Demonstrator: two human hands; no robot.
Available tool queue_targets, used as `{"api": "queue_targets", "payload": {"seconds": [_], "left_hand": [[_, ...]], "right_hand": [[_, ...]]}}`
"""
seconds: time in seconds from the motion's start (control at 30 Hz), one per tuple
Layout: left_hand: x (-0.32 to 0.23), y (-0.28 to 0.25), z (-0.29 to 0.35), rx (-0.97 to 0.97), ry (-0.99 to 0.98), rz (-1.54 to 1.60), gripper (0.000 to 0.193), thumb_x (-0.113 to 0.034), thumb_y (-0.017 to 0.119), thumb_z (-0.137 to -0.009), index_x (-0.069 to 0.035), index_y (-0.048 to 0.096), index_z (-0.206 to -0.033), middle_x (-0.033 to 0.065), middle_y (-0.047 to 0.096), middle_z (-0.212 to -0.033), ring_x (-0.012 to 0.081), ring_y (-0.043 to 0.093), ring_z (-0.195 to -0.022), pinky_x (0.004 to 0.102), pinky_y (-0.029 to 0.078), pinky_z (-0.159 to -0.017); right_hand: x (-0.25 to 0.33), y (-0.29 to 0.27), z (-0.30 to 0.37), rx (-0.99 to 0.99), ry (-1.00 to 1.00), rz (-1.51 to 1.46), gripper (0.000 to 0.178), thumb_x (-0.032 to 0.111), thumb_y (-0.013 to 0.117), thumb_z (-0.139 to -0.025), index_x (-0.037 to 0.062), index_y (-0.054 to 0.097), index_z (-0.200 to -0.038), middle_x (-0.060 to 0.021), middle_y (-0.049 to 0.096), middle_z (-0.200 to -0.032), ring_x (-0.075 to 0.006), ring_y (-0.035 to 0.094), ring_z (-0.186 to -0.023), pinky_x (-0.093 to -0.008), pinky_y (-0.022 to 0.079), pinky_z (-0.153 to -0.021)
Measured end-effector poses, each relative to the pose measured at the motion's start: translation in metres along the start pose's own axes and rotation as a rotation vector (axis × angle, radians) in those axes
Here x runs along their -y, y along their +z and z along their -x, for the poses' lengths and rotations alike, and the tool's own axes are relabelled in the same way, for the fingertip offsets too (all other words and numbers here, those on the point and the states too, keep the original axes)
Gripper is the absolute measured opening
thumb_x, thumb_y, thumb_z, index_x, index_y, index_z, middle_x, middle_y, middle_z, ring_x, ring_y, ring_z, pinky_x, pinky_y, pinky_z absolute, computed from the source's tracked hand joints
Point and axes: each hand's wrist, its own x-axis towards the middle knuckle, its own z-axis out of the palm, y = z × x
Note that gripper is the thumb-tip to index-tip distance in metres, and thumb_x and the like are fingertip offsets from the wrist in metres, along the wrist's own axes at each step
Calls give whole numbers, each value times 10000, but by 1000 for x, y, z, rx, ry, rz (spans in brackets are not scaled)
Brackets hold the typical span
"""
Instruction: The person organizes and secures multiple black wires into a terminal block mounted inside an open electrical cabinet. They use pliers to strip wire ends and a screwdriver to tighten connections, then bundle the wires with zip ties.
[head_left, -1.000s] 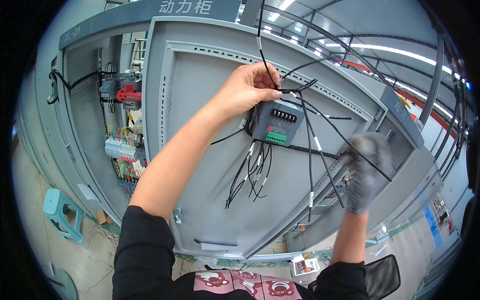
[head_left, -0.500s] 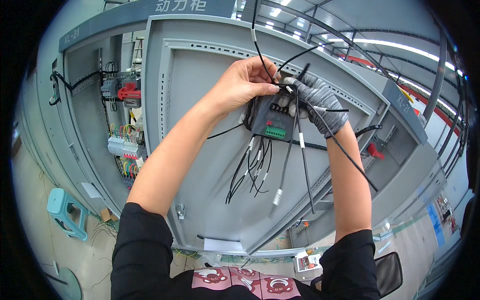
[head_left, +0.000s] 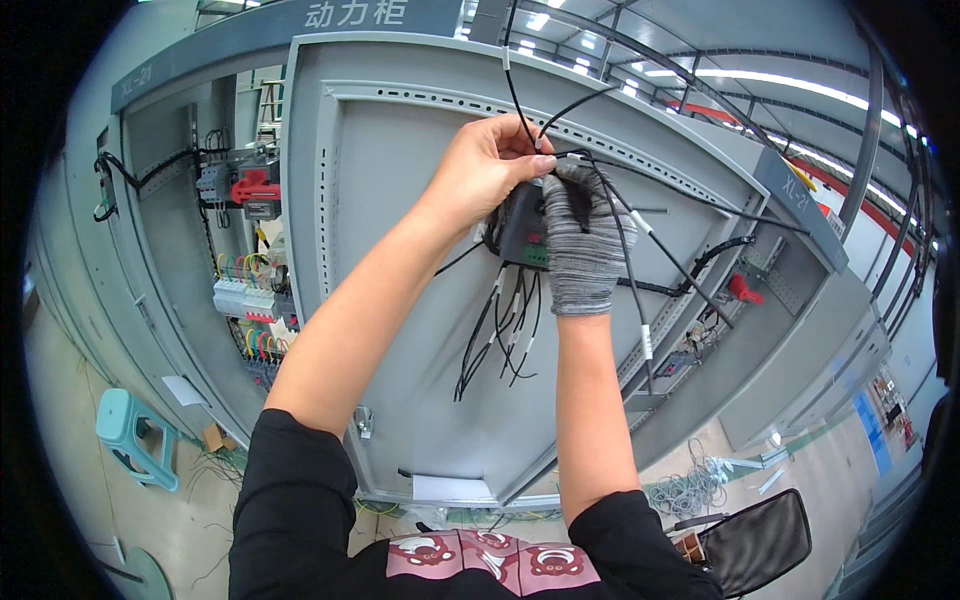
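Black wires [head_left: 587,160] converge at the upper front of a small grey box [head_left: 520,225] on the cabinet door [head_left: 395,160]. My left hand [head_left: 497,165], bare, pinches them, thumb against forefinger. My right hand [head_left: 585,230], gloved, is at the wires; its fingertips are hidden, grip cannot be told. White sleeves [head_left: 646,342] on wires: any marking too small to read. Header strip [head_left: 355,14]: large pale characters. Versus half a second ago: gloved hand swung leftward, now covering most of the box's face.
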Motion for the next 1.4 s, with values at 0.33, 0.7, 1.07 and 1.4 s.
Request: {"api": "queue_targets", "payload": {"seconds": [0.33, 0.7, 1.07, 1.4], "left_hand": [[5, -4, -6, 34, 51, 90, 87, -81, 678, -860, -44, 624, -918, 13, 654, -871, 89, 614, -806, 241, 493, -769], [3, 8, -4, -127, 45, -33, 50, -45, 661, -845, -4, 633, -851, 11, 639, -737, 66, 589, -691, 225, 478, -655], [6, -15, -3, 57, 41, -172, 108, -61, 603, -899, 8, 643, -971, 49, 674, -887, 96, 615, -814, 245, 487, -762], [-2, -7, 4, 26, 122, -429, 171, -60, 568, -888, 18, 652, -1014, 98, 702, -886, 172, 654, -833, 300, 494, -772]], "right_hand": [[-23, 6, -17, -185, -182, 112, 122, 97, 682, -849, 12, 644, -928, -69, 677, -812, -154, 608, -691, -290, 477, -650], [-2, 11, 2, -246, -484, 391, 99, 53, 717, -759, 37, 626, -796, -123, 614, -745, -298, 566, -681, -397, 451, -668], [-1, 7, -11, -258, -441, 355, 133, 56, 711, -786, 33, 643, -898, -126, 651, -819, -297, 628, -725, -362, 508, -688], [-12, 19, -11, -309, -313, 235, 80, 64, 673, -800, 33, 622, -853, -141, 627, -751, -316, 604, -678, -387, 487, -655]]}}
